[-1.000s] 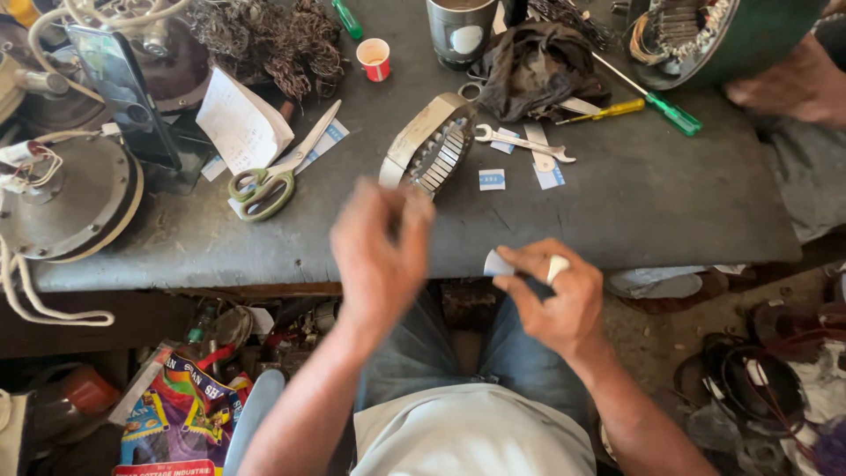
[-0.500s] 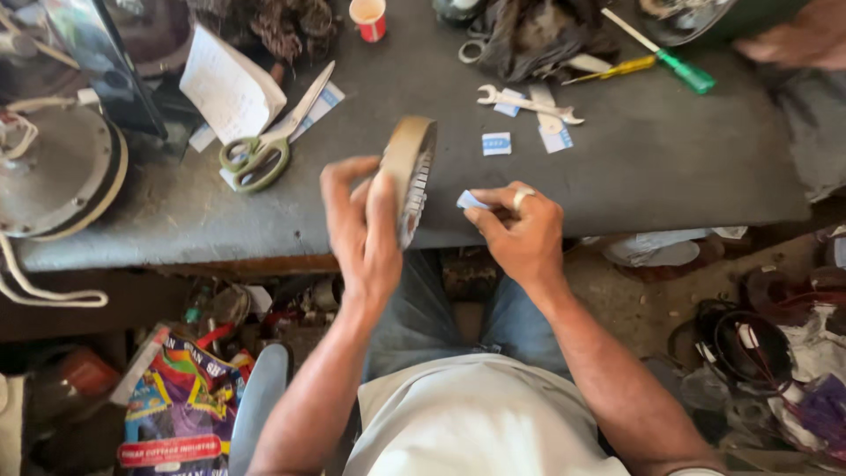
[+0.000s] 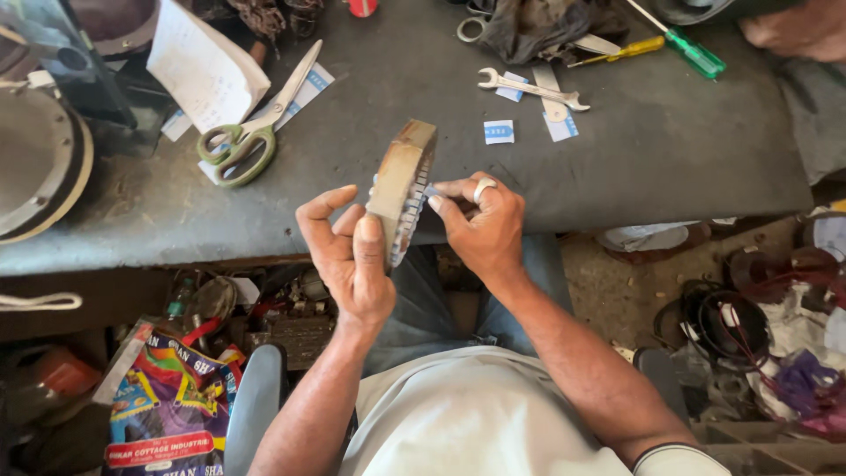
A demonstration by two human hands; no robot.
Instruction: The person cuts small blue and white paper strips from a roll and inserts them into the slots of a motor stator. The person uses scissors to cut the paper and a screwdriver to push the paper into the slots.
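My left hand (image 3: 345, 251) holds a round metal stator ring (image 3: 401, 181) on edge, thumb against its rusty outer band, just in front of the table's near edge. Its slotted inner face, lined with pale paper strips, turns toward my right hand (image 3: 480, 225). That hand, with a ring on one finger, pinches a small pale paper slip (image 3: 431, 191) against the ring's slots.
On the grey table (image 3: 670, 167) lie green-handled scissors (image 3: 249, 132), a spanner (image 3: 529, 86), small blue-and-white paper slips (image 3: 499, 131), a green-handled screwdriver (image 3: 683, 42) and a sheet of paper (image 3: 204, 72). Another person's hand (image 3: 797, 31) rests at the far right. Clutter and bags fill the floor below.
My left hand lifted the stator ring off the table and brought it near my lap. My right hand moved the paper slip up to the ring's slots.
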